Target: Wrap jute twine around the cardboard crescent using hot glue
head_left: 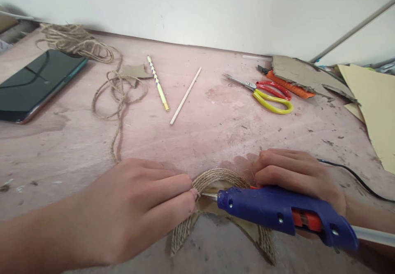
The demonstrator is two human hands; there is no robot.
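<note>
A blue hot glue gun (262, 208) lies in the grip of my right hand (293, 173), its fingers curled round the far side. The metal nozzle points left and meets the inner edge of an arch-shaped cardboard piece (212, 205) covered with rows of jute twine (220, 175). My left hand (148, 208) pinches the arch's left side, fingertips right by the nozzle. A strand of twine runs from behind that hand up to a loose coil (119, 95). What exactly sits between my left fingertips is hidden.
A phone (37, 82) and a twine bundle (74, 39) lie at the left. Beyond my hands are a patterned pencil (158, 84), a wooden stick (185, 96) and scissors (262, 95). An orange cutter (290, 84), cardboard scraps (308, 76) and a black cord (354, 175) occupy the right.
</note>
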